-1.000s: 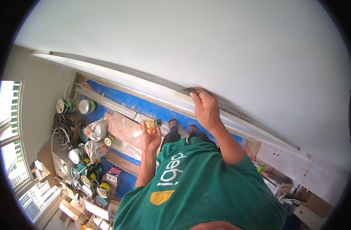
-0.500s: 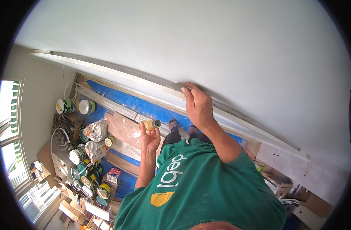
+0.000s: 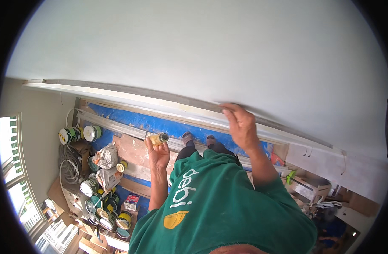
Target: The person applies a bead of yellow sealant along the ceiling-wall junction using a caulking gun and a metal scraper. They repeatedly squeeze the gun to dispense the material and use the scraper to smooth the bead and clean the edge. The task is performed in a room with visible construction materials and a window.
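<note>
Between the thumb and fingers of my left hand point(image 3: 159, 158) is a small yellowish jar point(image 3: 155, 140), tilted on its side with its dark round end pointing right. It is held out in front of my green shirt, below the ledge. My right hand point(image 3: 244, 129) is raised at a long narrow ledge point(image 3: 143, 94) that runs along the white wall point(image 3: 194, 51). Its fingers are pinched at the ledge's grey top, slightly blurred. What they grip is mostly hidden; only a thin grey edge shows at the fingertips.
Blue sheeting point(image 3: 117, 120) covers the floor, with long pale strips point(image 3: 113, 123) and a dusty board point(image 3: 132, 152) on it. At left stand several paint buckets point(image 3: 92, 133), paper sacks point(image 3: 107, 155) and coiled hose point(image 3: 69, 167). A window point(image 3: 13, 148) is beyond. Boards and tools lie at right.
My right hand has moved right along the ledge. The view has shifted too, so the ledge's left end sits lower. My left hand still holds the jar.
</note>
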Motion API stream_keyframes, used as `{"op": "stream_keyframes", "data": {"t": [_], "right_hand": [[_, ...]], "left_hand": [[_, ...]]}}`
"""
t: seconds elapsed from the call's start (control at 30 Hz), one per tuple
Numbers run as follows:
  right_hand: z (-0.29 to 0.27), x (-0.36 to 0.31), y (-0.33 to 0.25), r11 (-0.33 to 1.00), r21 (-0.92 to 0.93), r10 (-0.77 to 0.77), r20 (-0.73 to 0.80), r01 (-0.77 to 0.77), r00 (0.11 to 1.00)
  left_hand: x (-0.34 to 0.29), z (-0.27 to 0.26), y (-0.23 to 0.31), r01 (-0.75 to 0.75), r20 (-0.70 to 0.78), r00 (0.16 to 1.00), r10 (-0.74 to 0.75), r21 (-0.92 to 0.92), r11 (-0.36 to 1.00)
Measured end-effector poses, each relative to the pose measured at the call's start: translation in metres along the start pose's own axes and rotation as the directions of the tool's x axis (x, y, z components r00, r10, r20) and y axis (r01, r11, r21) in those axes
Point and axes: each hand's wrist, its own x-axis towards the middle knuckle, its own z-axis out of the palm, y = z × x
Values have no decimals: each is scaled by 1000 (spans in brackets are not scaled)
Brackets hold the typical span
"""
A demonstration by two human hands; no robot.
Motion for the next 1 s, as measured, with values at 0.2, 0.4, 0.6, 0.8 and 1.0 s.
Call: {"op": "stream_keyframes", "data": {"t": [0.2, 0.4, 0.6, 0.8, 1.0], "right_hand": [[-7, -20, 36, 968, -215, 139, 36, -128, 990], [-16, -10, 7, 969, 124, 213, 30, -215, 977], [6, -15, 27, 989, -94, 120, 71, -113, 990], [20, 7, 9, 974, 2, 222, 229, -228, 948], [-5, -15, 9, 966, 130, 225, -7, -222, 974]], "left_hand": [[-5, 19, -13, 21, -4, 1000, -21, 53, 998], [-10, 18, -29, 24, -17, 1000, -23, 65, 998], [-22, 23, -40, -6, -36, 999, 7, 18, 1000], [-21, 26, -42, 10, -30, 1000, -10, 12, 1000], [-20, 20, -42, -3, -24, 1000, 3, 12, 1000]]}}
